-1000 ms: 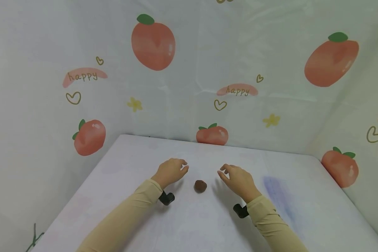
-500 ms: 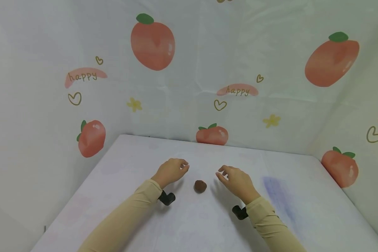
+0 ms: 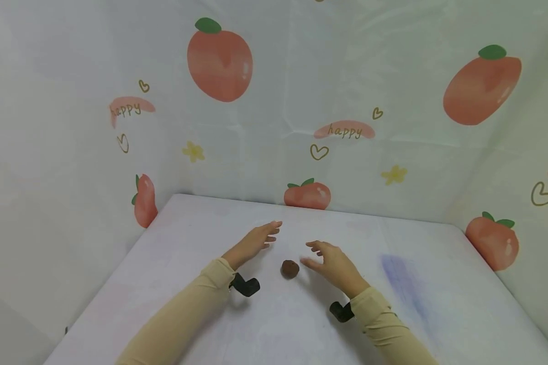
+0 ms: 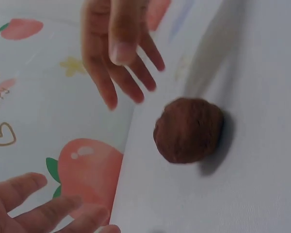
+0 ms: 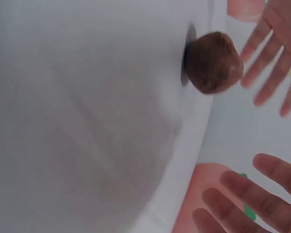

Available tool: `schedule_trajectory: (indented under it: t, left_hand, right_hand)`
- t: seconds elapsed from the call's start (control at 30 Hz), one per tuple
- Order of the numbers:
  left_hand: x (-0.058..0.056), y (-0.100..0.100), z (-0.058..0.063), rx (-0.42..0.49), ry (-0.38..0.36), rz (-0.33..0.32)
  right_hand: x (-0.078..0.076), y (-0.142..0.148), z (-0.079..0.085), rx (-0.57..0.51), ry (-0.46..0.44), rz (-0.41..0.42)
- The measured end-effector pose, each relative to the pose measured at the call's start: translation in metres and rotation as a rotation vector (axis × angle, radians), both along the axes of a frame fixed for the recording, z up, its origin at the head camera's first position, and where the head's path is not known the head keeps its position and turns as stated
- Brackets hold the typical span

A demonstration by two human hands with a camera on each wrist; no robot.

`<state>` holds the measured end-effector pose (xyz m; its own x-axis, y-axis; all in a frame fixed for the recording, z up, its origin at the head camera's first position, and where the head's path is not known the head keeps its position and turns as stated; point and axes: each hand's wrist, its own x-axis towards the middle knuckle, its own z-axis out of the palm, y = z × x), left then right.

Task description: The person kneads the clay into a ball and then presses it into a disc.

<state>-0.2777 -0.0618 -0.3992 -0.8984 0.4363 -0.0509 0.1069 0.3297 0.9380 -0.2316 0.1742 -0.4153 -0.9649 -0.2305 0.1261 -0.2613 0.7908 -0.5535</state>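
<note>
A brown, roughly round lump (image 3: pixel 289 269) with a slightly uneven surface lies on the white tabletop (image 3: pixel 274 324). To its upper left in the head view is my left hand (image 3: pixel 252 244), fingers extended and spread, holding nothing. On the other side my right hand (image 3: pixel 334 264) has its fingers loosely bent and thumb apart, also holding nothing. In the left wrist view the lump (image 4: pixel 188 130) sits apart from both hands, its shadow beside it. The right wrist view shows the lump (image 5: pixel 214 63) with the fingers of both hands around it at a distance.
A white curtain (image 3: pixel 265 167) printed with red fruit, hearts and "happy" stands behind the table and at its sides. Black wrist camera mounts (image 3: pixel 248 286) jut from under both sleeves. A bluish stain (image 3: pixel 406 284) marks the tabletop at right.
My left hand's fingers have straightened and reached farther forward. The right hand has shifted left, closer to the lump, its fingers opening. The lump stays put; the left curtain has shifted.
</note>
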Motion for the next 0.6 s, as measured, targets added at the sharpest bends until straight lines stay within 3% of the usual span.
schedule_trajectory:
  t: [0.1,0.33,0.6]
  left_hand:
    - [-0.003,0.000,0.000,0.111,-0.064,-0.046]
    - [-0.002,-0.001,0.004,0.262,-0.123,-0.118]
    - [0.001,0.002,0.005,0.316,-0.147,-0.138]
  right_hand:
    - [0.000,-0.006,-0.002,-0.072,-0.055,0.019]
    - [-0.001,-0.019,-0.008,-0.190,-0.105,0.083]
    - [-0.001,-0.023,-0.016,-0.218,-0.090,0.135]
